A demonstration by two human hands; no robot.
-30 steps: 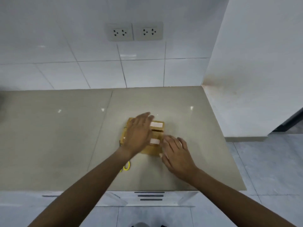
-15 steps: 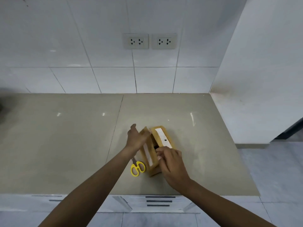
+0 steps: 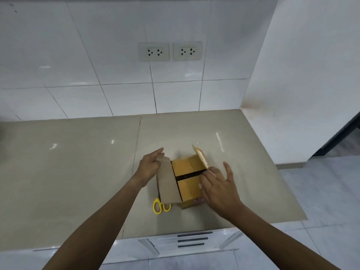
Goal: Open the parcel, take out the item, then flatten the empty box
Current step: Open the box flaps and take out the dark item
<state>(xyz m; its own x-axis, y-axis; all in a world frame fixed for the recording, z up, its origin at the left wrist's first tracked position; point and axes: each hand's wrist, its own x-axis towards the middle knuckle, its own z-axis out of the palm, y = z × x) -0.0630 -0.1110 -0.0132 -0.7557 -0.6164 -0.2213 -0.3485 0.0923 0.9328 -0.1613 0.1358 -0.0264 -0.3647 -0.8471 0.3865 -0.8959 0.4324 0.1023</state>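
Note:
A small brown cardboard box (image 3: 188, 189) sits on the beige countertop (image 3: 78, 172). Both outer flaps are folded out. My left hand (image 3: 149, 165) holds the left outer flap (image 3: 167, 183) back by its far end. The right outer flap (image 3: 200, 156) stands up, and my right hand (image 3: 218, 185) rests at the box's right edge with fingers spread, touching that flap's base. Two inner flaps still cover the opening, with a dark gap between them. The item inside is hidden.
Yellow-handled scissors (image 3: 160, 206) lie on the counter just left of the box's near corner, partly under the left flap. A tiled wall with two sockets (image 3: 170, 51) stands behind. A white wall closes the right side. The counter's front edge is near my forearms.
The taped outer flaps have gone from closed under my hands to pulled apart, left flap folded out, right flap upright. The inner flaps now show. The scissors have come into sight.

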